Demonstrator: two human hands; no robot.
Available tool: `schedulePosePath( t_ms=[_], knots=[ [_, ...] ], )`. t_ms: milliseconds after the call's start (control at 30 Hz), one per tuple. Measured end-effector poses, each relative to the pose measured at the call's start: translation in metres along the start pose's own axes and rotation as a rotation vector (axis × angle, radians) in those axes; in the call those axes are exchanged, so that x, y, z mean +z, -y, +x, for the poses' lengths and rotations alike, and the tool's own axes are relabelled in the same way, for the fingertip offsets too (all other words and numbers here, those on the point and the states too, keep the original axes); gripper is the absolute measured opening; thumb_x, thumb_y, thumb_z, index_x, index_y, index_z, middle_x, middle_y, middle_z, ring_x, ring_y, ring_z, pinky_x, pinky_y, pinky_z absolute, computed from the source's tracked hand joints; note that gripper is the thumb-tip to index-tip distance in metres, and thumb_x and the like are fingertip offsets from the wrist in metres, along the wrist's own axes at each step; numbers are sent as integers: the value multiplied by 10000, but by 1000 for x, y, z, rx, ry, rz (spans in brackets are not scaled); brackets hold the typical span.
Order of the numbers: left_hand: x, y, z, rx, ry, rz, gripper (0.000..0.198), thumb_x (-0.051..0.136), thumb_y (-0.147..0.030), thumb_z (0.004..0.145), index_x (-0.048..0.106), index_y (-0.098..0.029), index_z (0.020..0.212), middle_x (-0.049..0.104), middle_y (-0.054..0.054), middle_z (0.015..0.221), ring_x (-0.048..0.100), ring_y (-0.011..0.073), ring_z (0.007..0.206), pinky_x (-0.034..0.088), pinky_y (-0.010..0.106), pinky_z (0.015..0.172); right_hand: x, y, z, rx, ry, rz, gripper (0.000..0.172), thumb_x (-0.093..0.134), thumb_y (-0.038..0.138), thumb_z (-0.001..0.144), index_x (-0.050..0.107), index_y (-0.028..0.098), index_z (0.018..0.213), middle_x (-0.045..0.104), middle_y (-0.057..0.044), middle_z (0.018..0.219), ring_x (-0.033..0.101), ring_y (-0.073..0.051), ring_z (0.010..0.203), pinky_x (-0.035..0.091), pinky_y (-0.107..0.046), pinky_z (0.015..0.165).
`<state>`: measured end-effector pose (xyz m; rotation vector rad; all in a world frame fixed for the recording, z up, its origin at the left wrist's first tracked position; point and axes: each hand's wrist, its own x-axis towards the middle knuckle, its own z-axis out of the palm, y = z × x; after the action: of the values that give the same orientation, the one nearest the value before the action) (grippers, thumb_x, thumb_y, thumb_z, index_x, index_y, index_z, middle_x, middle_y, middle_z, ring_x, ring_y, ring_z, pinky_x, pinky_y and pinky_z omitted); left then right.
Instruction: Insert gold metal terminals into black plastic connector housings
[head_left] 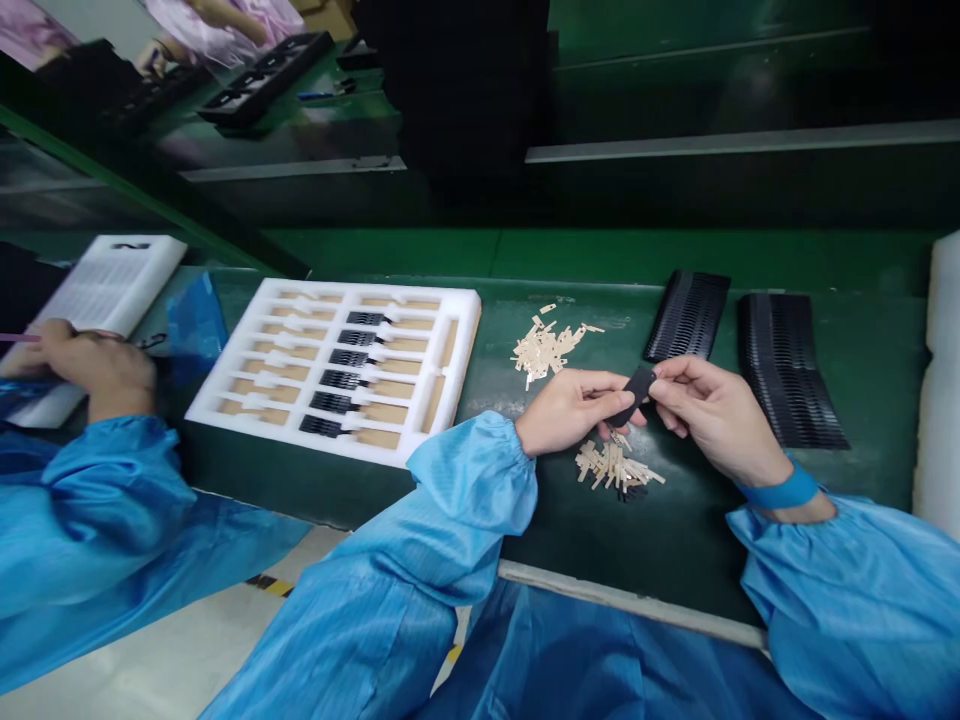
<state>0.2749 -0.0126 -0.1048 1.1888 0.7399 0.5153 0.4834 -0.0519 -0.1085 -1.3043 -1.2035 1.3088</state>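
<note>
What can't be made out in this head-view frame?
- Small black flat part: held between left hand and right hand; the fingers hide its ends.
- Pale gold metal strips: too small to show their shape.
- White foam tray: black inserts too blurred for detail.
- Co-worker's hand: the thing under it is hidden.

Small black plastic part [637, 388]: flat, roughly rectangular, matte, pinched at both ends between fingertips of left hand [574, 408] and right hand [712, 405], held tilted just above green table. Directly below it: loose pile of thin tan strips [615, 467], criss-crossed, lying flat on table.
</note>
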Motion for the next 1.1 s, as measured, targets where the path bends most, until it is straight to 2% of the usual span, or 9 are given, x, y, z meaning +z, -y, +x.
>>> schedulePosePath(
  t_ms=[100,233,333,433,533,733,933,1100],
  knots=[
    [-3,-3,-1,-103,115,-173,447,817,-520,826,760,-118,1013,792,123,926,726,133,698,530,196,556,-1,-2,-2,39,107,138,340,825,493,848,663,207,933,662,16,688,504,-91,460,396,-219,403],
    [-4,-2,-1,-167,133,-321,466,876,-504,769,747,-120,999,783,110,907,722,114,677,492,159,518,6,-2,-6,-2,114,205,329,802,487,878,627,227,975,677,17,728,544,-103,503,435,-232,445],
    [-5,0,0,-166,138,-337,445,881,-497,770,740,-123,966,777,96,890,722,107,680,494,151,526,11,1,-8,-21,90,166,359,819,486,862,589,228,961,675,16,705,568,-115,536,447,-235,476],
    [-6,1,1,-182,161,-338,439,883,-501,768,738,-118,928,765,82,851,721,109,679,495,155,530,10,2,-8,4,124,156,346,802,476,878,579,226,966,648,27,661,554,-117,525,442,-236,476],
    [-8,3,2,-191,160,-318,494,874,-522,771,757,-103,1006,761,83,846,708,101,667,490,159,527,3,0,-6,2,150,141,295,781,446,899,628,209,985,676,1,743,549,-109,549,447,-238,489],
    [-8,1,1,-188,130,-276,544,870,-528,772,771,-92,1082,760,85,864,682,86,644,472,152,503,-5,0,-3,-152,-92,50,210,739,409,936,681,208,959,572,34,615,509,-109,542,420,-239,505],
    [-8,1,0,-203,128,-236,559,856,-535,783,765,-88,1106,762,100,873,673,93,648,471,161,510,1,7,-4,-144,-110,32,268,801,431,863,661,204,836,574,29,622,506,-103,519,421,-248,492],
    [-6,0,0,-192,104,-246,552,852,-545,783,750,-89,1078,754,89,867,655,82,640,456,160,514,6,10,-4,-190,-199,-3,306,806,459,849,638,209,800,548,35,599,476,-98,502,395,-248,478]
  ],
)
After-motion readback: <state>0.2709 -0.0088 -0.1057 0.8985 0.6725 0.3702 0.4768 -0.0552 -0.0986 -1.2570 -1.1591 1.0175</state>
